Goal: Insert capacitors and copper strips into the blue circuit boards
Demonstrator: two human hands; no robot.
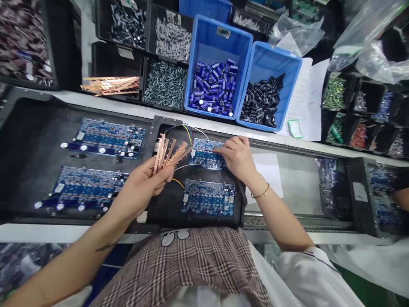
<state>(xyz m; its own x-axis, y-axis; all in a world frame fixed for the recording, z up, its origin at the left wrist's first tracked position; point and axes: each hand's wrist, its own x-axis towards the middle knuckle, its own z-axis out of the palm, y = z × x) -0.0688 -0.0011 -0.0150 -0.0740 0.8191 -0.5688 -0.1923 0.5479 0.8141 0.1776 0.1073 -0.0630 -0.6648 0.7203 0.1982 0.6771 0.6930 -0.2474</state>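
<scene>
A fanned bundle of copper strips (171, 153) with notched edges is gripped in my left hand (143, 183), above the black tray. My right hand (239, 160) has its fingertips down on the upper blue circuit board (204, 160); whether something small is pinched there is hidden. Coloured wires (188, 133) run along that board's left end. Below it lies a second circuit board (209, 198) in the same black tray (166, 213). In the tray to the left are two more boards, an upper one (110, 134) and a lower one (91, 183), both with large capacitors along the front edge.
Behind the trays stand a blue bin (194, 64) of blue capacitors, another blue bin (292, 85) of black parts, and black bins of small components. More copper strips (111, 85) lie in a black bin (96, 59). At far right, another person's arm (401, 199) shows.
</scene>
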